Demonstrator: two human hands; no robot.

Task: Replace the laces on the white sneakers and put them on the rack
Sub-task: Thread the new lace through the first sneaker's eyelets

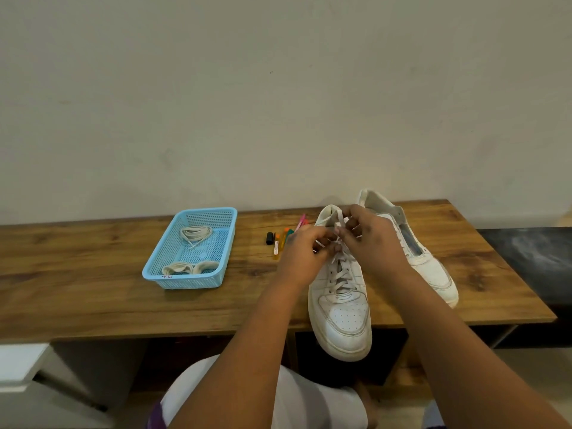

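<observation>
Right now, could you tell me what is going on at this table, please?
A person is lacing the nearer white sneaker on the wooden table. The left hand and right hand each pinch part of the lace near the top eyelets. The second sneaker lies beside it, unlaced. More laces sit in the blue basket, and some markers lie between basket and shoes.

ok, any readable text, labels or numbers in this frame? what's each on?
Nothing legible.
Basket: small red mark on its near rim, too blurred to read.
Yellow tube: white label strip, print too small to read.
Sneakers: no brand or lettering visible.
</observation>
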